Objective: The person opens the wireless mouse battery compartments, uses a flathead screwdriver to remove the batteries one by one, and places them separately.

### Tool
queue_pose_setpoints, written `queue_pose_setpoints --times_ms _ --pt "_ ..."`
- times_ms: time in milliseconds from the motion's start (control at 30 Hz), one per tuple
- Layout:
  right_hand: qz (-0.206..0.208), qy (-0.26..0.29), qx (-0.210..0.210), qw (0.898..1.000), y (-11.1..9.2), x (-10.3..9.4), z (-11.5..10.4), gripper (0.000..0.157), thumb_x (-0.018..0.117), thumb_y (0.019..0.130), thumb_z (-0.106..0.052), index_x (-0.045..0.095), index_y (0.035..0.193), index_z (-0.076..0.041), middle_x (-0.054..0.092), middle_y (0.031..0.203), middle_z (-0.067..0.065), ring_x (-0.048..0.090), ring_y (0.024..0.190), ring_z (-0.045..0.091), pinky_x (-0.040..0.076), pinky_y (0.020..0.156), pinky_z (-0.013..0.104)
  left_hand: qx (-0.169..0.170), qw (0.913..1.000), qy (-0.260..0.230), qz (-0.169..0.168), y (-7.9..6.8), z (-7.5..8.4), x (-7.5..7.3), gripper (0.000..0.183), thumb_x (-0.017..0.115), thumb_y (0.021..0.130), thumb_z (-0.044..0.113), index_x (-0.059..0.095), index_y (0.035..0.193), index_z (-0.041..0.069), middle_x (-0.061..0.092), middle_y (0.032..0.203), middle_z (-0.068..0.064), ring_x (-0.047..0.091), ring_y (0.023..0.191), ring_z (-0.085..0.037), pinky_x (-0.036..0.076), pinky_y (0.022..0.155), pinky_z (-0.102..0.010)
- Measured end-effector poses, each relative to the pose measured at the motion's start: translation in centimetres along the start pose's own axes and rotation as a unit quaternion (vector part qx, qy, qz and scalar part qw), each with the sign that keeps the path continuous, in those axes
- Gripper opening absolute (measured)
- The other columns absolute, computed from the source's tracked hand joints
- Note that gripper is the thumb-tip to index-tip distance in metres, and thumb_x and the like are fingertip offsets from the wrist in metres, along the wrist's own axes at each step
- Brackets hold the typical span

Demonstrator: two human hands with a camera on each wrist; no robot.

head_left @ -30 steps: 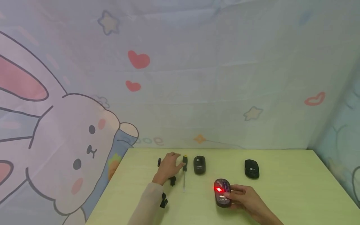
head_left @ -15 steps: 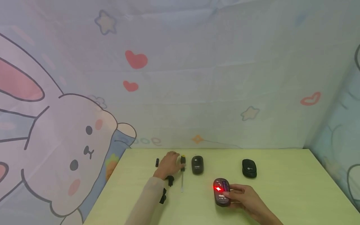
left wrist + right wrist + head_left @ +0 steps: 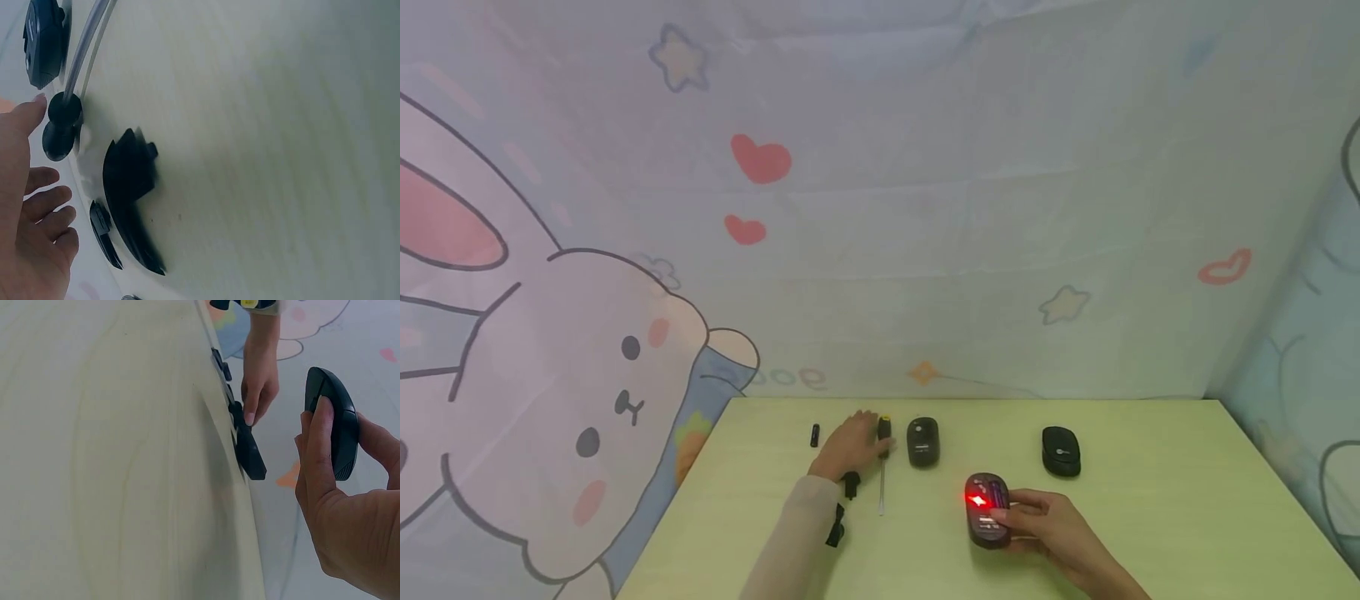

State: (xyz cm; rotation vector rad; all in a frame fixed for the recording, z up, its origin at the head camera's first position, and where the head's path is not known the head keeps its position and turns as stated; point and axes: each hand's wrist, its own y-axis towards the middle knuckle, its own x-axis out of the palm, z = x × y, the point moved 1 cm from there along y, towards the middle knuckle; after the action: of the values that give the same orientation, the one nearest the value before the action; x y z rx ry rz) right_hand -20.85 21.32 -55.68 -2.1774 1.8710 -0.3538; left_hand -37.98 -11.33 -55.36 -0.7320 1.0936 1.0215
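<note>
My right hand [image 3: 1051, 529] holds a dark computer mouse [image 3: 987, 525] with its underside toward me and a red light glowing on it. In the right wrist view, the thumb and fingers grip this mouse [image 3: 344, 434] by its sides. Over the table's far left, my left hand [image 3: 847, 446] hovers with fingers loosely bent. Its thumb overlaps the black handle of a screwdriver [image 3: 882, 483]. The left wrist view has the thumb right at the screwdriver handle [image 3: 62, 128], with nothing between thumb and fingers. Black plastic covers [image 3: 128, 187] lie near that hand.
A second dark mouse [image 3: 922, 443] lies right of the screwdriver, and a black mouse [image 3: 1062, 452] is farther right. A small dark cylinder, like a battery [image 3: 815, 435], sits at the table's far left. A printed cloth [image 3: 880, 250] rises behind the pale table [image 3: 1150, 517].
The head view has shifted slightly, so everything sits a little farther left. My left hand has edged right toward the screwdriver handle. The right hand keeps holding the mouse.
</note>
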Motion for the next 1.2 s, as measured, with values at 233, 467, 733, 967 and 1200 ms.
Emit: queue_pose_setpoints --times_ms 233,467,733,967,1200 --pt "-0.016 0.012 -0.01 1.0 -0.1 0.0 -0.3 0.081 0.084 0.091 -0.029 0.047 0.148 0.015 0.073 0.128 0.019 0.074 0.101 0.023 0.068 0.088 0.04 -0.001 0.9999 -0.004 0.01 0.3 -0.3 -0.1 0.069 0.062 0.105 0.047 0.051 0.15 -0.004 0.057 0.152 -0.025 0.052 0.143 -0.045 0.043 0.123 -0.057" --pt "-0.023 0.017 -0.023 0.999 -0.1 -0.1 -0.6 0.078 0.083 0.092 -0.025 0.046 0.148 0.015 0.075 0.124 0.015 0.075 0.1 0.022 0.068 0.086 0.039 -0.024 0.9983 -0.048 0.021 0.3 -0.4 -0.3 0.067 0.064 0.104 0.046 0.053 0.15 -0.001 0.06 0.149 -0.025 0.055 0.14 -0.046 0.046 0.12 -0.058" --pt "-0.025 0.023 -0.024 0.999 -0.1 -0.2 -0.3 0.077 0.081 0.094 -0.022 0.044 0.148 0.018 0.075 0.123 0.014 0.075 0.1 0.021 0.068 0.086 0.039 -0.027 0.9975 -0.062 0.023 0.5 -0.4 0.1 0.066 0.065 0.103 0.046 0.056 0.148 -0.002 0.065 0.143 -0.024 0.063 0.132 -0.044 0.053 0.112 -0.057" --pt "-0.023 0.025 -0.018 0.999 -0.1 -0.1 -0.2 0.077 0.081 0.094 -0.023 0.044 0.148 0.017 0.075 0.123 0.014 0.075 0.098 0.021 0.068 0.085 0.038 -0.027 0.9971 -0.063 0.032 1.1 -0.2 0.7 0.053 0.067 0.101 0.044 0.068 0.133 0.001 0.077 0.115 -0.017 0.073 0.098 -0.031 0.062 0.09 -0.049" --pt "-0.023 0.024 -0.013 0.999 -0.3 0.0 -0.2 0.076 0.082 0.094 -0.024 0.047 0.147 0.016 0.076 0.121 0.013 0.076 0.097 0.021 0.068 0.084 0.038 -0.047 0.9929 -0.095 0.053 1.2 0.6 0.7 0.046 0.072 0.099 0.035 0.071 0.126 -0.002 0.07 0.079 -0.006 0.046 0.06 -0.013 0.041 0.055 -0.028"
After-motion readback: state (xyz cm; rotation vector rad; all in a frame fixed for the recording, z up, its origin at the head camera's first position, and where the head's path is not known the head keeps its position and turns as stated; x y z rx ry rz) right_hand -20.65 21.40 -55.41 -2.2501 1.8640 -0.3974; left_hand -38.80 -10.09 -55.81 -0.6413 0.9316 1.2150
